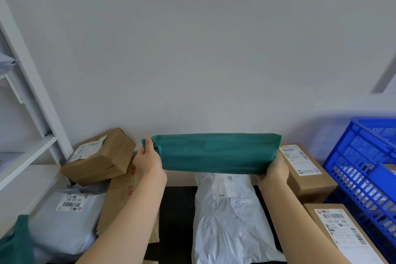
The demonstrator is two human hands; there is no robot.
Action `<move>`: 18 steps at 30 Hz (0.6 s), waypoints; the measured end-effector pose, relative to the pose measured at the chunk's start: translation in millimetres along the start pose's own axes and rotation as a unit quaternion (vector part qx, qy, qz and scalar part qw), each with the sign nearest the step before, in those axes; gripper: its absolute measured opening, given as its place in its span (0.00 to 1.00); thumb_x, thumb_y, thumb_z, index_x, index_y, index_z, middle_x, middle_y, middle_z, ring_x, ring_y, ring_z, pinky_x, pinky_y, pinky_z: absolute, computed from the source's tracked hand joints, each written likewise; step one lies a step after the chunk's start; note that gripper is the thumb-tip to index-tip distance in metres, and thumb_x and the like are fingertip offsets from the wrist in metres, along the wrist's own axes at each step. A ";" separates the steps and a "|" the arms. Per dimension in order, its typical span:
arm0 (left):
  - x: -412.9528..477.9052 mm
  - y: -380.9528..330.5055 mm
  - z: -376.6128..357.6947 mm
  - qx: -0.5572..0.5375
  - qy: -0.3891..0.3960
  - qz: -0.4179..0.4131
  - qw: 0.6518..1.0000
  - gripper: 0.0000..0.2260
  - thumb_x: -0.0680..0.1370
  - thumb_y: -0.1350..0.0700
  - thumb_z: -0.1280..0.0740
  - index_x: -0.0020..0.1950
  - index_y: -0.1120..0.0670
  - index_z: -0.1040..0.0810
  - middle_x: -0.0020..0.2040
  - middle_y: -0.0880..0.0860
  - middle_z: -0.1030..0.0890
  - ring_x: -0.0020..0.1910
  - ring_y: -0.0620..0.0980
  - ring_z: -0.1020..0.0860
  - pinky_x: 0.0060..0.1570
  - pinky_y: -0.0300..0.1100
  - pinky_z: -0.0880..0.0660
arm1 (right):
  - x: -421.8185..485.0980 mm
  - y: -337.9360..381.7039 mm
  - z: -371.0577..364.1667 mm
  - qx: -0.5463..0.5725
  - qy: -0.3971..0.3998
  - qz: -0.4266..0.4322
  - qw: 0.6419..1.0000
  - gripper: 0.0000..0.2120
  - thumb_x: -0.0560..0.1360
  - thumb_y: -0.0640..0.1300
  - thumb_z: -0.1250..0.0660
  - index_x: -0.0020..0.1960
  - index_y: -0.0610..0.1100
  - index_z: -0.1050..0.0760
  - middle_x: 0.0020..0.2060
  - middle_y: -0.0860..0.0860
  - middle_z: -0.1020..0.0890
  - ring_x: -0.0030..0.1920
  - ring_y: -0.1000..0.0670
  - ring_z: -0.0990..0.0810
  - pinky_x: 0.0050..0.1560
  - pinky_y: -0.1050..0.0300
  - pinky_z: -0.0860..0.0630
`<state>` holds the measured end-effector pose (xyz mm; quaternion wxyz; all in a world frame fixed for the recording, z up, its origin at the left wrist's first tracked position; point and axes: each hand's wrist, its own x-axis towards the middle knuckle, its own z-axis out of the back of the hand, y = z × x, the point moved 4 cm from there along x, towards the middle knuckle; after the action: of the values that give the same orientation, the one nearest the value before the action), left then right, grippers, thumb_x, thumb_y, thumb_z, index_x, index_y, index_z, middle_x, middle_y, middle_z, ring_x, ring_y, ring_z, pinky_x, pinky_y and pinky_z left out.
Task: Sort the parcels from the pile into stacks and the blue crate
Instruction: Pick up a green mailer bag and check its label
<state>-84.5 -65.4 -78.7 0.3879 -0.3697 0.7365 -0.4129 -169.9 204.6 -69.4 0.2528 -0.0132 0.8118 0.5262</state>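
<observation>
Two hands on one parcel: I have the long, flat teal-green soft mailer (pixel 216 153) lifted level in front of the pale wall, clear of everything beneath it. My left hand (pixel 147 159) grips its left end, fingertips hooked over the top edge. My right hand (pixel 273 169) holds the right end from underneath, its fingers hidden behind the parcel. The mailer hangs above the far end of a white crinkled plastic mailer bag (pixel 229 210) that lies in the middle, label up.

By my reading the sort is underway but far from finished. To my right, two brown labelled cardboard boxes (pixel 306 176) (pixel 342 233) sit one behind the other just beside the blue plastic lattice crate (pixel 364 167), which looks like a started group. Through the crate's slots I make out pale shapes, so I judge something is already in it, though I cannot tell what.

To my left things look unsorted. A smaller tilted cardboard box (pixel 98 156) leans on a wide flat cardboard parcel (pixel 120 197), a grey plastic mailer bag (pixel 66 218) lies against it, and a second teal-green bag (pixel 15 240) shows at the lower-left edge. The mailer I hold has no resting place yet, and that left heap is all to do.
</observation>
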 end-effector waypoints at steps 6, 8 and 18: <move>-1.3 -0.3 -2.9 -0.012 -0.036 0.011 0.999 0.14 0.81 0.48 0.39 0.37 0.51 0.26 0.37 0.48 0.25 0.36 0.46 0.25 0.36 0.41 0.27 | -27.0 15.1 -13.6 -0.053 0.037 0.095 0.993 0.13 0.80 0.60 0.44 0.54 0.51 0.34 0.44 0.55 0.28 0.50 0.52 0.31 0.58 0.54 0.35; -1.5 -1.6 -4.3 -0.005 -0.027 0.015 1.000 0.14 0.81 0.47 0.39 0.38 0.50 0.26 0.38 0.48 0.25 0.38 0.47 0.24 0.38 0.42 0.26 | -27.3 19.0 -17.8 -0.098 0.058 0.134 0.984 0.14 0.79 0.60 0.42 0.51 0.49 0.31 0.41 0.55 0.28 0.46 0.53 0.30 0.53 0.55 0.36; 1.1 -6.2 -6.4 -0.008 0.000 0.007 1.000 0.14 0.79 0.50 0.35 0.36 0.53 0.25 0.37 0.50 0.23 0.43 0.52 0.24 0.42 0.47 0.26 | -10.8 14.6 -7.3 -0.200 -0.046 0.170 0.964 0.19 0.83 0.47 0.44 0.37 0.39 0.31 0.31 0.49 0.30 0.34 0.51 0.33 0.44 0.53 0.34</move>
<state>-89.2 -66.7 -71.1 0.3883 -0.3672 0.7423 -0.4043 -167.6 202.2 -50.2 0.1884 0.0989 0.6678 0.7133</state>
